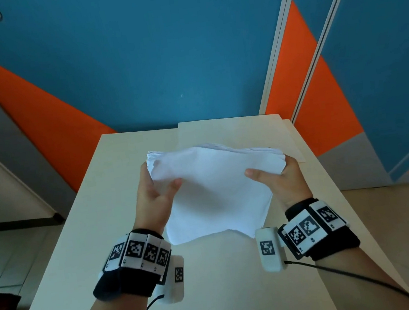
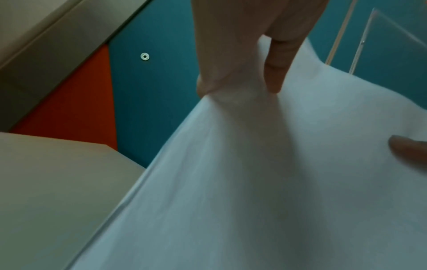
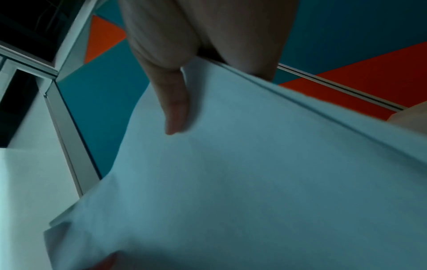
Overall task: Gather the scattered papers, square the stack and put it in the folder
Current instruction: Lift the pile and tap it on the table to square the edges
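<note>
In the head view, the left hand (image 1: 155, 195) and the right hand (image 1: 277, 179) hold a white stack of papers (image 1: 215, 189) between them, upright over the pale counter (image 1: 103, 218). Each grip has the thumb on the near face and fingers behind a side edge. The cream folder (image 1: 233, 129) lies flat behind the stack.

In the left wrist view, the thumb (image 2: 280, 60) presses the papers (image 2: 265, 182).

In the right wrist view, the thumb (image 3: 174, 107) lies on the sheets (image 3: 254, 182); the fingers are hidden.
</note>
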Demonstrator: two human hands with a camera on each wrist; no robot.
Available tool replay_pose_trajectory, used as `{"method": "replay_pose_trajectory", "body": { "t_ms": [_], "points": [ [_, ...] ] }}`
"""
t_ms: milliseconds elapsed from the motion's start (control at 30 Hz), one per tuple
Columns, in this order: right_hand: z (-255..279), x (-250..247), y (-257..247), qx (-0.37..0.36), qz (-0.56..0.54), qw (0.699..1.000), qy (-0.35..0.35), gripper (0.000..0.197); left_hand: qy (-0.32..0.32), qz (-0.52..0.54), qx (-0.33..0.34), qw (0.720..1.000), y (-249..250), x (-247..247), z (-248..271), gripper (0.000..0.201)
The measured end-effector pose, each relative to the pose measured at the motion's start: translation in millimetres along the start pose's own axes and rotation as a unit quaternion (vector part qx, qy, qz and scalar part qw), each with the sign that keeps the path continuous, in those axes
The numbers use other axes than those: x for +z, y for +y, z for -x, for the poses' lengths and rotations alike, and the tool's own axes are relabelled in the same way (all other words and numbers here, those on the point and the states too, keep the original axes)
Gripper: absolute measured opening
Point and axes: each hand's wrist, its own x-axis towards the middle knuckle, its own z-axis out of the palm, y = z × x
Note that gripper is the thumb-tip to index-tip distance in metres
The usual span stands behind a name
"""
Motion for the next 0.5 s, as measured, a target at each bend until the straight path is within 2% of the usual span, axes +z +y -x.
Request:
{"method": "replay_pose_trajectory", "body": {
  "t_ms": [67, 167, 267, 300, 367, 400, 433, 500],
  "points": [
    [-2, -2, 3, 0.001, -0.011, 1.000, 0.008, 0.036, 0.003, -0.011, 0.004, 1.000, -4, 3, 1, 0.038],
    [-1, -6, 16, 0.026, 0.002, 1.000, -0.008, 0.041, 0.003, -0.027, -0.037, 0.999, -20, 1, 4, 0.042],
    [-2, -8, 33, 0.098, 0.036, 0.994, -0.030, 0.041, -0.020, -0.039, -0.092, 0.995, -31, -3, 1, 0.060],
    [-3, -10, 42, 0.124, 0.039, 0.991, -0.032, 0.039, -0.033, -0.035, -0.115, 0.992, -33, -4, -1, 0.060],
    [-2, -9, 51, 0.168, 0.066, 0.983, -0.022, 0.047, -0.048, -0.039, -0.150, 0.987, -33, -4, -4, 0.048],
    [-3, -9, 51, 0.178, 0.077, 0.981, -0.015, 0.045, -0.050, -0.046, -0.156, 0.985, -31, -4, -6, 0.042],
    [-5, -9, 51, 0.174, 0.073, 0.982, -0.013, 0.034, -0.051, -0.048, -0.155, 0.985, -28, -5, -9, 0.037],
    [-7, -9, 46, 0.147, 0.065, 0.987, -0.018, 0.026, -0.058, -0.041, -0.142, 0.987, -25, -8, -14, 0.038]
  ]
}}
